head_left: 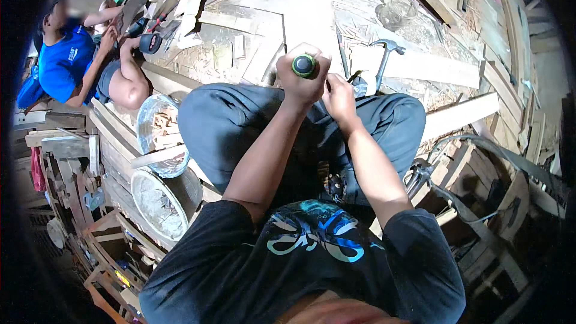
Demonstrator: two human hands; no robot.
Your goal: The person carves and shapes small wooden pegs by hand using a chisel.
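My left hand (297, 84) grips upright a tool with a green-and-black round handle (304, 66), seen end-on; its lower part is hidden. A pale board (309, 21) lies beyond it. Just right and lower, my right hand (339, 99) is closed, fingers curled near the tool, though what they hold is unclear. A claw hammer (389, 49) lies to the right, beside a dark slender tool (342, 48).
Another person (72, 60) in a blue shirt sits at upper left, hands raised. A basin of small wood pieces (165, 126) and a pale bucket (156, 204) are left of my knee. A long plank (456, 117), scrap wood (90, 156) and a dark hose (492, 150) surround me.
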